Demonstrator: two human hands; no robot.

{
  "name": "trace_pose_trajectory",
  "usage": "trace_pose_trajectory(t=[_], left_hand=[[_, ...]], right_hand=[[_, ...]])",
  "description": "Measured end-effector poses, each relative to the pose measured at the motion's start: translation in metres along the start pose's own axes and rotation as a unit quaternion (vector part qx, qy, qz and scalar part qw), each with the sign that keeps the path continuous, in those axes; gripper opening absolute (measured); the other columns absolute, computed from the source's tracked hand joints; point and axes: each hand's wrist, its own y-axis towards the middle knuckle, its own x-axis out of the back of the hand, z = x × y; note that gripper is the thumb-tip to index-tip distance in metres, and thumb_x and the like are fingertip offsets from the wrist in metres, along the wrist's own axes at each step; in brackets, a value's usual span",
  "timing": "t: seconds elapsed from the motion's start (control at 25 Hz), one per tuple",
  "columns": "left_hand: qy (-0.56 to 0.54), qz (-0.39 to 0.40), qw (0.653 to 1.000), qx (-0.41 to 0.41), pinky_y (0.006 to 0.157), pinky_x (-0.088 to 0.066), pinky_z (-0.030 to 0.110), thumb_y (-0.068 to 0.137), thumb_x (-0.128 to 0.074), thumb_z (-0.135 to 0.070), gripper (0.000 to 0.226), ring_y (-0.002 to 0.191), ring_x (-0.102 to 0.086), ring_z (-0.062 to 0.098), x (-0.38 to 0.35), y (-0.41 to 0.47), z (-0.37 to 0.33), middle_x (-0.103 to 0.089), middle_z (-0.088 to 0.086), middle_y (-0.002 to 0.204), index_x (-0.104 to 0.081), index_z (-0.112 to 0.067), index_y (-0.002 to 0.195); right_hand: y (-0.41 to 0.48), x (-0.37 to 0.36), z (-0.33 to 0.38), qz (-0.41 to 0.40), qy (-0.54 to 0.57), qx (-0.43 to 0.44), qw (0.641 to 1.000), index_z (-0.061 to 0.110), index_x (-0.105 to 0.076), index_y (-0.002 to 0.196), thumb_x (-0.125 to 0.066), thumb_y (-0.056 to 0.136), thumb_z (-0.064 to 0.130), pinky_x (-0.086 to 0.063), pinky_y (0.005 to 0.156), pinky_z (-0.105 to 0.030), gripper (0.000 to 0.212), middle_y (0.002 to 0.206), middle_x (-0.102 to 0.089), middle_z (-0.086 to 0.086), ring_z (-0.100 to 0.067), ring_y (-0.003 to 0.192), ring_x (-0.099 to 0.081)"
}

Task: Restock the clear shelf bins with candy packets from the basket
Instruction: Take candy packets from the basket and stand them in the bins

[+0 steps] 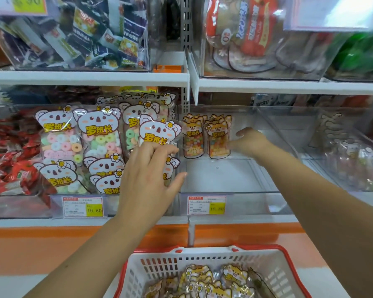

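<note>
Head cam, wht shelf (86,78), clear bin (256,203)

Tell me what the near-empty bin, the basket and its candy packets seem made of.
Near-empty bin: probably rigid clear plastic, glossy; see-through walls with bright reflections. Basket: moulded plastic, white slotted walls, red rim, fairly matte. Candy packets: thin glossy film, likely plastic; crinkled highlights, partly transparent.

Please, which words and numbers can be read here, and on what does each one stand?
"罗班长": koala packets
"16.80": left price tag, yellow field
"16.8", last digit blurred: right price tag
"90": top-left yellow tag, cut off
Too blurred: upper bin packets, tags' small print.
</note>
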Motion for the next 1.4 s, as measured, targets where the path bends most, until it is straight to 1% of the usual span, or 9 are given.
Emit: trace_pose_trajectory(t=[0.12, 0.24, 0.48, 0.64, 0.76, 0.84, 1.0, 1.16, 1.4], left_hand=[[-0.003, -0.021, 0.999, -0.024, 0.081, -0.035, 0.027, 0.076, -0.075, -0.029, 0.042, 0.095, -0.042, 0.02, 0.01, -0.008, -0.009, -0.051, 0.006, 0.1, -0.062, -0.012, 0.113], [-0.012, -0.038, 0.997, -0.072, 0.081, -0.033, 0.027, 0.083, -0.067, -0.03, 0.033, 0.094, -0.044, 0.022, 0.021, -0.024, -0.024, -0.051, 0.007, 0.098, -0.063, -0.01, 0.109], [-0.126, 0.179, 0.975, -0.041, 0.072, -0.046, 0.025, 0.09, -0.061, -0.032, 0.026, 0.09, -0.055, 0.013, -0.001, -0.11, -0.056, -0.05, -0.005, 0.108, -0.061, -0.02, 0.113], [-0.155, 0.44, 0.869, 0.166, 0.084, -0.047, 0.026, 0.094, -0.061, -0.029, 0.026, 0.09, -0.057, 0.009, -0.045, -0.191, -0.038, -0.05, -0.007, 0.123, -0.057, -0.029, 0.12], [-0.17, 0.505, 0.796, 0.288, 0.087, -0.049, 0.026, 0.096, -0.059, -0.028, 0.025, 0.099, -0.059, 0.012, -0.063, -0.237, -0.024, -0.058, -0.005, 0.127, -0.059, -0.026, 0.121], [-0.172, 0.533, 0.77, 0.306, 0.083, -0.044, 0.019, 0.098, -0.055, -0.024, 0.03, 0.109, -0.058, 0.013, -0.069, -0.251, -0.025, -0.058, -0.003, 0.13, -0.056, -0.021, 0.129], [-0.196, 0.549, 0.74, 0.336, 0.091, -0.044, 0.022, 0.1, -0.051, -0.023, 0.035, 0.119, -0.056, 0.014, -0.085, -0.264, -0.025, -0.058, -0.001, 0.134, -0.052, -0.021, 0.136], [-0.223, 0.52, 0.73, 0.385, 0.091, -0.045, 0.026, 0.097, -0.055, -0.041, 0.048, 0.12, -0.055, 0.013, -0.097, -0.263, -0.018, -0.057, -0.004, 0.133, -0.047, -0.023, 0.14], [-0.324, 0.478, 0.652, 0.491, 0.102, -0.047, 0.047, 0.078, -0.064, -0.066, 0.064, 0.114, -0.06, 0.027, -0.112, -0.266, -0.009, -0.063, 0.007, 0.124, -0.063, -0.019, 0.121]], right_hand=[[-0.056, 0.014, -0.007, -0.084, 0.134, 0.071, 0.985, 0.015, -0.062, 0.116, -0.067, 0.088, 0.022, -0.054, 0.088, -0.037, 0.029, 0.107, -0.065, -0.005, -0.027, 0.102, -0.063], [-0.122, 0.021, -0.022, -0.107, 0.271, 0.098, 0.952, 0.02, -0.063, 0.095, -0.058, 0.092, 0.012, -0.054, 0.057, -0.026, 0.009, 0.087, -0.066, -0.002, -0.017, 0.074, -0.064], [-0.194, -0.037, -0.113, 0.086, 0.272, -0.056, 0.957, 0.013, -0.065, 0.089, -0.058, 0.095, 0.011, -0.049, 0.052, -0.023, 0.01, 0.081, -0.065, -0.008, -0.017, 0.064, -0.06], [-0.222, -0.114, -0.202, 0.193, 0.21, -0.185, 0.94, 0.007, -0.061, 0.12, -0.061, 0.092, 0.01, -0.052, 0.071, -0.032, 0.028, 0.09, -0.061, -0.008, -0.02, 0.074, -0.06], [-0.234, -0.161, -0.233, 0.22, 0.124, -0.214, 0.944, 0.016, -0.044, 0.138, -0.057, 0.093, 0.018, -0.05, 0.091, -0.035, 0.046, 0.109, -0.055, -0.002, -0.023, 0.104, -0.058], [-0.239, -0.183, -0.234, 0.206, 0.146, -0.234, 0.939, 0.012, -0.037, 0.137, -0.057, 0.095, 0.015, -0.051, 0.079, -0.034, 0.047, 0.105, -0.057, -0.008, -0.026, 0.094, -0.062], [-0.243, -0.209, -0.225, 0.167, 0.11, -0.261, 0.944, 0.011, -0.034, 0.123, -0.066, 0.089, 0.025, -0.038, 0.046, -0.025, 0.048, 0.08, -0.053, -0.001, -0.014, 0.06, -0.053], [-0.237, -0.217, -0.225, 0.162, 0.095, -0.218, 0.958, 0.024, -0.033, 0.07, -0.065, 0.09, 0.026, -0.029, 0.044, -0.024, 0.037, 0.058, -0.034, 0.002, -0.012, 0.049, -0.035], [-0.22, -0.189, -0.211, 0.225, 0.295, -0.184, 0.91, -0.001, -0.054, 0.075, -0.069, 0.088, 0.023, -0.042, 0.063, -0.03, 0.032, 0.072, -0.05, -0.023, -0.022, 0.068, -0.05]])
